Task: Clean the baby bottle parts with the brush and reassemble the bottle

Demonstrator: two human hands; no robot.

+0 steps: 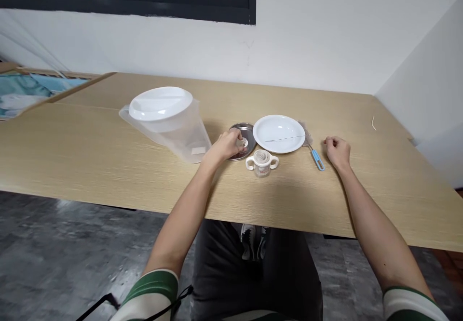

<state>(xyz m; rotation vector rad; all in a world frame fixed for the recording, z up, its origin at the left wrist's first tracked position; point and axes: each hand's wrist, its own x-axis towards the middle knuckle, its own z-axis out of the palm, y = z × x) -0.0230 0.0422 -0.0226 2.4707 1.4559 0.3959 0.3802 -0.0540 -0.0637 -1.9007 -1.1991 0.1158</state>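
Note:
My left hand (227, 143) reaches over a round shiny metal dish (249, 133), its fingers pinched on a small white round piece (245, 142) whose kind I cannot make out. Just to the right of that hand stands a small clear cup with two white handles (262, 163) and a spiral-patterned top. Resting on the tabletop at the right, my right hand (338, 152) is curled into a loose fist with nothing visible in it. Between that fist and a white oval plate (278, 142) lies a blue-handled strainer (317, 159), its mesh end partly hidden by the plate.
A tall translucent pitcher with a white lid (162, 106) stands left of my left hand. The wooden table (108, 157) meets a white wall (311, 36) behind. A thin pale strip (374, 123) lies at the far right. Blue cloth (43, 87) shows beyond the table's left edge.

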